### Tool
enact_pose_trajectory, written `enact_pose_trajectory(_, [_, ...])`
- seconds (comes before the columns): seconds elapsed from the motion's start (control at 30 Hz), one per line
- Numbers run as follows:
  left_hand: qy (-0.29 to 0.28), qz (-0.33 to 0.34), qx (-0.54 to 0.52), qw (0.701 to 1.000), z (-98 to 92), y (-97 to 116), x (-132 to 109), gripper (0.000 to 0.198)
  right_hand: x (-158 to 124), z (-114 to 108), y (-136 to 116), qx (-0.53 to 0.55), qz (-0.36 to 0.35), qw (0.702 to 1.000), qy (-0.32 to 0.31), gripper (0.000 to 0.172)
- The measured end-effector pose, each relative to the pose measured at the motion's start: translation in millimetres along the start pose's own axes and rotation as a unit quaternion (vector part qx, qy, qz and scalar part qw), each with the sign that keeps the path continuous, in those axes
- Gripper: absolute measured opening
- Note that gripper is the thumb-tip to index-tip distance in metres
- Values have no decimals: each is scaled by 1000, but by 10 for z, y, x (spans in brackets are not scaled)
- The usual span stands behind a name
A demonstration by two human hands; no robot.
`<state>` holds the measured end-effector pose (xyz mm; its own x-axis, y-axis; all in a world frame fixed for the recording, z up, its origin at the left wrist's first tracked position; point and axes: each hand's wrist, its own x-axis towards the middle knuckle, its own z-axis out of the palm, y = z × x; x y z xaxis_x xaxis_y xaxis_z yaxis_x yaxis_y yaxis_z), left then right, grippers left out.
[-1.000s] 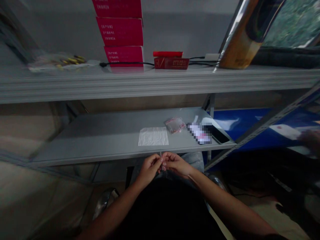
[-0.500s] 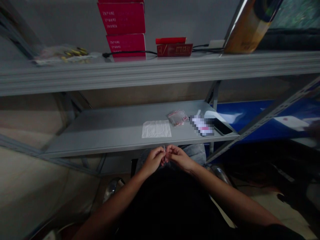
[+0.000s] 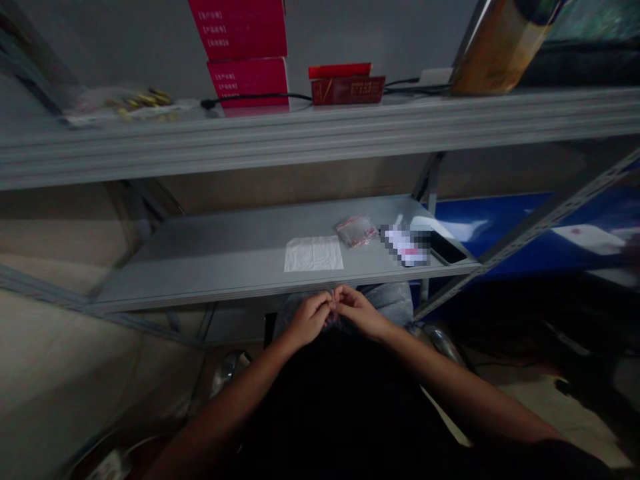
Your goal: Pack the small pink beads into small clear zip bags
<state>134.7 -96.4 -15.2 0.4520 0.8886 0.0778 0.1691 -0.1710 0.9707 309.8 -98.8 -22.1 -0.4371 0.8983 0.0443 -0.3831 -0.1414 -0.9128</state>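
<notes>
The head view put the person's left hand (image 3: 310, 317) and right hand (image 3: 361, 313) nearest, meeting over the lap (image 3: 395, 305), just short of the shelf edge. Each had thumb and fingers drawn into a pinch on a small thin piece (image 3: 333, 297), mostly covered, its shape too hidden to tell. Holding it from both sides probably let each hand steady the other. Beyond, on the lower shelf (image 3: 200, 257), a white sheet (image 3: 314, 255) lay flat, likely within easy reach. Behind it, rightward, lay a clear bag (image 3: 356, 231); farther right, a pixelated item (image 3: 405, 248) and a phone (image 3: 447, 248), perhaps set there to clear the hands' way. Higher up, on the upper shelf (image 3: 250, 148), red boxes (image 3: 247, 79) stood stacked, presumably to save room.
</notes>
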Motion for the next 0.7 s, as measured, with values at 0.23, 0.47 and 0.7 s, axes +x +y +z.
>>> enact_pose_trajectory(0.23, [19,-25,-74,997,17,9,31,27,29,-87,-13,-59,1,998,-18,22])
enact_pose_trajectory(0.47, [27,-32,-36,998,31,-26,54,34,39,-141,-74,-132,-15,991,-33,23])
enact_pose_trajectory(0.7, [8,-6,13,1000,2,-22,41,41,14,-160,-76,-149,-15,988,-45,29])
